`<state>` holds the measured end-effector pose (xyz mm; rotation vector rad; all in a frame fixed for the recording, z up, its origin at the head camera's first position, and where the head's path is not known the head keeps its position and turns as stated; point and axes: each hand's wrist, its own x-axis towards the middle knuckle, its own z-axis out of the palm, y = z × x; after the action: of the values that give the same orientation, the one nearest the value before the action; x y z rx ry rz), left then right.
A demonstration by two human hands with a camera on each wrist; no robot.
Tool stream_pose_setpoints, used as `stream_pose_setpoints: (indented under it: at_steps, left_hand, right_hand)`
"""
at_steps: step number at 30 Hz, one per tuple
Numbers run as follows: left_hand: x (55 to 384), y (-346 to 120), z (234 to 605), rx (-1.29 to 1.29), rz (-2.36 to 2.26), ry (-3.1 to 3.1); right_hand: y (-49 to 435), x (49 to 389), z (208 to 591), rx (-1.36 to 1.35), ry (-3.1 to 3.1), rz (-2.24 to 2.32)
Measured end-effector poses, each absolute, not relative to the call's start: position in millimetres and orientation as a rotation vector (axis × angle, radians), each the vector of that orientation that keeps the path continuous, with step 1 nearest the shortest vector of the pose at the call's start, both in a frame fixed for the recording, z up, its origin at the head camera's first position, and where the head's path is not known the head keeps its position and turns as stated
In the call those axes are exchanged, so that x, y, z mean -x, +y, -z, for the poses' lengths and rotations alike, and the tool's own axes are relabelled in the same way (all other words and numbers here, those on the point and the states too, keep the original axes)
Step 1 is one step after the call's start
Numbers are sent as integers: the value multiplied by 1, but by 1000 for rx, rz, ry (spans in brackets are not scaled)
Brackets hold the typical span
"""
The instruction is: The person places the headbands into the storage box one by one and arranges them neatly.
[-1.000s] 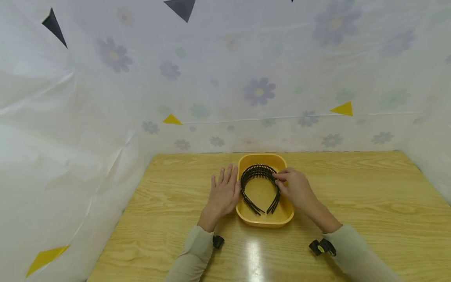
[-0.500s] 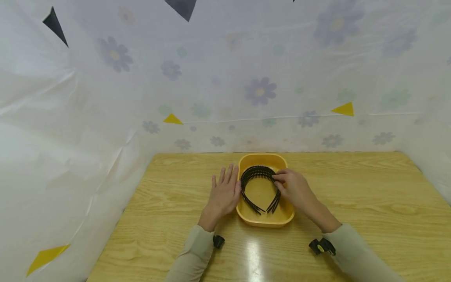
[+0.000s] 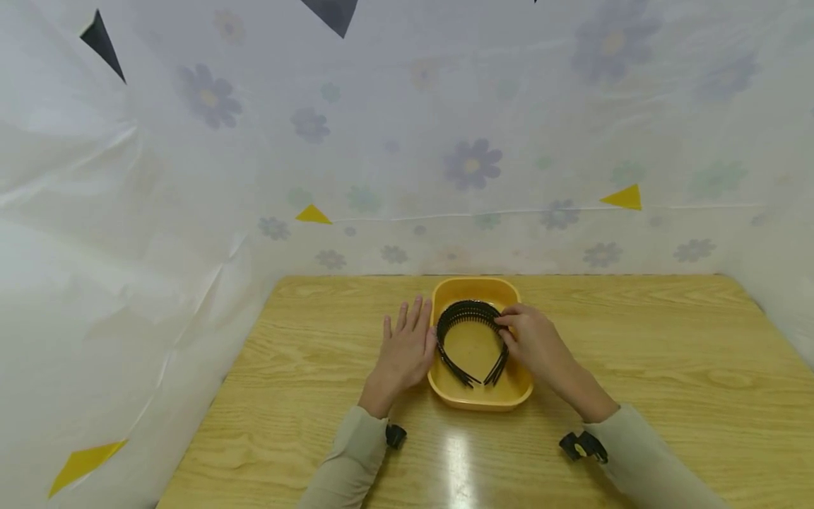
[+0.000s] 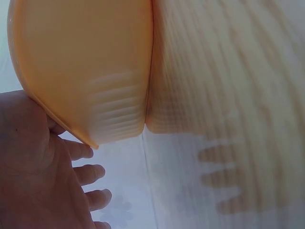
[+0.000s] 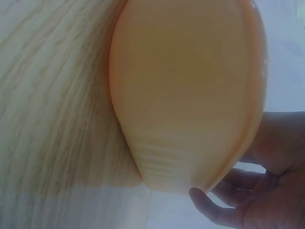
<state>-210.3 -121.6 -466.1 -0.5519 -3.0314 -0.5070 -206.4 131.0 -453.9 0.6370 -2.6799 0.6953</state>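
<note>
Several black toothed headbands [image 3: 470,309] lie nested inside a yellow plastic tub [image 3: 480,404], their ends pointing toward me. My right hand [image 3: 536,346] reaches over the tub's right rim and pinches the headbands' right side between thumb and fingers. Along the left rim, my left hand [image 3: 402,353] lies with straight, spread fingers, its thumb at the rim. In the left wrist view the left hand [image 4: 43,157] shows beside the tub's outer wall. The right wrist view has the right hand [image 5: 271,191] at the rim; the tub wall hides the headbands there.
The tub stands on a wood-grain table [image 3: 636,367] near its back edge. Behind it hangs a white flowered sheet [image 3: 470,240], with another sheet at the left. Black wrist cameras [image 3: 583,447] sit at both sleeves.
The headbands' ends have drawn closer together, and the stack looks tighter and slightly lower in the tub. Both hands stay almost where they were.
</note>
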Motion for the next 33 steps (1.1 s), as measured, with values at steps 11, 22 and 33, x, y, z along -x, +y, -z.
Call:
stream_pose_setpoints:
  at_steps: [11,22,33]
  left_hand:
    - [214,-120,473,543,481,-3054]
    - [213,-123,472,537,468,-3047]
    - [220,-124,470,526,490,-3052]
  right_hand:
    - [135,205,457,-647,-2678,-735]
    - [136,202,462,-627,-2621,-837]
    - [144,204,462,-623,-2533,-956]
